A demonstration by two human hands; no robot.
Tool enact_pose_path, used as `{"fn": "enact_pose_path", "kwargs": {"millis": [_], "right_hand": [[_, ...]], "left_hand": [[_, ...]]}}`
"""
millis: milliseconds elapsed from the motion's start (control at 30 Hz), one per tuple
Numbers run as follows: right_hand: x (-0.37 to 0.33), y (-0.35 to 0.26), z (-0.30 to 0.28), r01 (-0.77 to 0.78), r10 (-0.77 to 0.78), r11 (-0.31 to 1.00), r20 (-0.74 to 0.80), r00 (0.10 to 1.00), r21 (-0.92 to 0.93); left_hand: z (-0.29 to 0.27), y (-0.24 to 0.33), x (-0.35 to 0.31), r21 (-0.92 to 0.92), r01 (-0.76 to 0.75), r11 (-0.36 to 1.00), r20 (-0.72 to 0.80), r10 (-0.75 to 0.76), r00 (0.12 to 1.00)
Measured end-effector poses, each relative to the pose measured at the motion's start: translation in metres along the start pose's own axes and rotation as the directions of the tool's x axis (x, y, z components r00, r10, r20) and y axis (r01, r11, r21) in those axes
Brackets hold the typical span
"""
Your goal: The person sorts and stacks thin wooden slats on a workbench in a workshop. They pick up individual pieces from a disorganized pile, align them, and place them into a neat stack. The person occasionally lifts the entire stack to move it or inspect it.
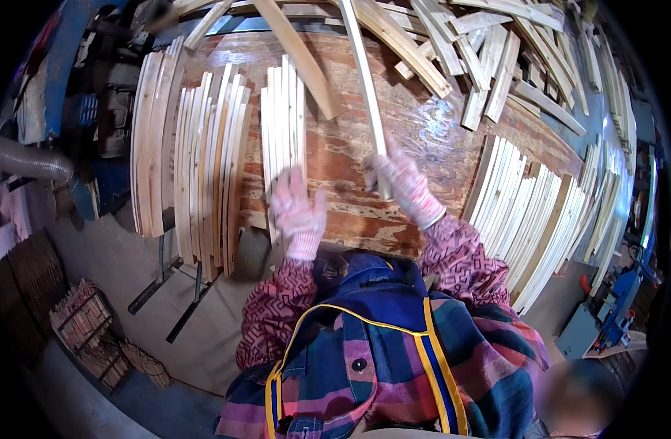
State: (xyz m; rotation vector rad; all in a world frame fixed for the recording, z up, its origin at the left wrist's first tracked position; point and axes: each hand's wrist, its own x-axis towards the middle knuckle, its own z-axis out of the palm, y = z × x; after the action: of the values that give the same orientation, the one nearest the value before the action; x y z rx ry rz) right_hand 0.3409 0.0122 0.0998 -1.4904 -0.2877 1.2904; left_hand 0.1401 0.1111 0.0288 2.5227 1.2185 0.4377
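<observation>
My right hand (pixel 407 183), in a pale knitted glove, is closed round the near end of a long wooden strip (pixel 364 80). The strip slants away from me over the plywood tabletop (pixel 342 175). My left hand (pixel 299 207), gloved the same way, has its fingers spread and holds nothing. It is over the near end of a short row of pale strips (pixel 283 117); whether it touches them I cannot tell. Just beyond, a wider board (pixel 299 58) reaches in from the far pile, its near end slightly blurred.
Left of my hands lie two more rows of strips (pixel 204 161) and boards (pixel 152 139). A long row (pixel 522 212) lines the right side. Loose pieces (pixel 489 58) are heaped at the far right. Bundled wood (pixel 83 322) stands on the floor at left. Another person (pixel 580 399) is at lower right.
</observation>
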Motion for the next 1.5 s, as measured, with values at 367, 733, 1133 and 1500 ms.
{"fn": "enact_pose_path", "kwargs": {"millis": [367,733,1133,1500], "right_hand": [[0.135,-0.030,0.043,0.073,-0.389,0.295,-0.050,0.920,-0.953],[0.078,0.020,0.010,0.168,-0.172,0.977,-0.018,0.985,-0.128],[-0.016,0.105,0.011,-0.149,0.168,0.741,0.035,0.985,0.655],[0.035,0.006,-0.018,-0.120,0.036,0.613,-0.123,0.992,-0.781]], "left_hand": [[-0.049,-0.037,0.099,-0.813,0.553,-0.185,0.576,-0.112,0.810],[-0.074,-0.143,-0.001,-0.467,0.322,0.824,0.284,-0.205,0.937],[-0.035,-0.171,0.000,0.542,0.150,0.827,0.180,-0.288,0.941],[0.040,0.013,0.028,-0.562,0.794,-0.232,0.823,-0.059,0.565]]}}
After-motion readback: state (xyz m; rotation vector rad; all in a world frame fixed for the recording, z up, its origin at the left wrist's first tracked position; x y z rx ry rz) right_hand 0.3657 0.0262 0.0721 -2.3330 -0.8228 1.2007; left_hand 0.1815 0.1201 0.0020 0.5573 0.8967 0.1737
